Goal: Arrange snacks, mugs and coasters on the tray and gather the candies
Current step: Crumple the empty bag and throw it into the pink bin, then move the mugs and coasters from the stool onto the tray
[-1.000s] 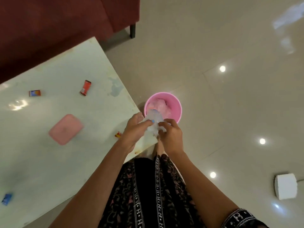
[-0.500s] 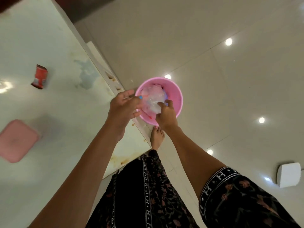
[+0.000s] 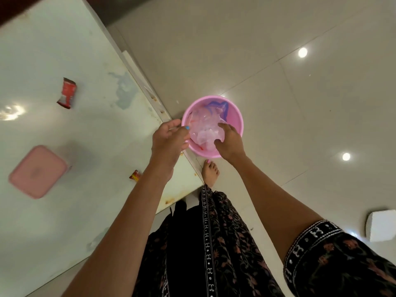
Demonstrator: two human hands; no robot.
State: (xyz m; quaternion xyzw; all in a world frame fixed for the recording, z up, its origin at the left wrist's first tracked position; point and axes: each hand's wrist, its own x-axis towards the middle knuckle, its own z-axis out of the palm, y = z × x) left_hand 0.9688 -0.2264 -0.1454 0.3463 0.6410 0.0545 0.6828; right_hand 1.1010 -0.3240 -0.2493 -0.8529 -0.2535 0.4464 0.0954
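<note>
Both hands reach into the round pink plastic bin (image 3: 234, 116) at the table's (image 3: 64, 61) three o'clock, the right hand (image 3: 230, 140) pressing crumpled clear plastic wrap (image 3: 205, 129) down, probably to discard it, the left hand (image 3: 169, 139) loose-fingered beside it, while a red-and-yellow wrapped candy (image 3: 135, 175) waits at the left wrist's nine o'clock.

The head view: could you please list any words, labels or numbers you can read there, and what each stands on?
None can be read.
Red wrapper on the table: print too blurred.
Small red and yellow candy: too small.
Pink lidded box: no text visible.

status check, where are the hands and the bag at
Both hands over pink bin: left hand at rim, right hand holding clear bag inside. Wrappers remain on table.
</note>
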